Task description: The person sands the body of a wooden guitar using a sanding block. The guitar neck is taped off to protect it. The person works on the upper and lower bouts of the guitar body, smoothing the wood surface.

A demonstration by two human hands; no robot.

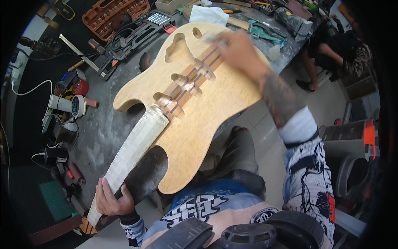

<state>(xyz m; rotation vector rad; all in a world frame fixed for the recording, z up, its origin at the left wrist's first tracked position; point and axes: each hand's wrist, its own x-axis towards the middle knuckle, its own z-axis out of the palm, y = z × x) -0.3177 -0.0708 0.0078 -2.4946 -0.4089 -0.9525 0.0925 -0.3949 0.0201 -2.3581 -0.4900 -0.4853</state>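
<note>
A pale wooden electric guitar body with routed cavities and striped centre strips lies on the grey workbench. Its long neck, covered in whitish tape, angles toward the lower left. My left hand is closed round the neck near its far end. My right hand, blurred, bears on the body's upper right, fingers closed on a small pale item I cannot make out.
An orange socket case, cables, hand tools and a power adapter line the bench's back and left. A green cloth lies top right. Another person is beyond the bench's right edge, near a bin-like container.
</note>
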